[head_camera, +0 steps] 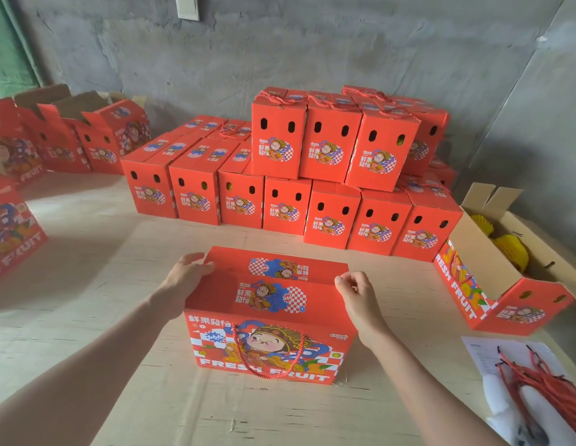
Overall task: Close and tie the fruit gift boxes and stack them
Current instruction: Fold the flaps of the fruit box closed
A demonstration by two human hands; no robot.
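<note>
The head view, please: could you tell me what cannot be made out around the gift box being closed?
Head view only:
- Contents of the gift box: hidden by its shut top flaps.
- Any rope handle on its far side: behind the box body.
- Whether the right hand pinches anything: fingertips too small.
- Rope bundle at lower right: cut off by the frame edge.

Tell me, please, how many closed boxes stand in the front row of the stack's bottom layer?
7, left to right: box one, box two, box three, box four, box five, box six, box seven; rows behind are partly hidden.
</note>
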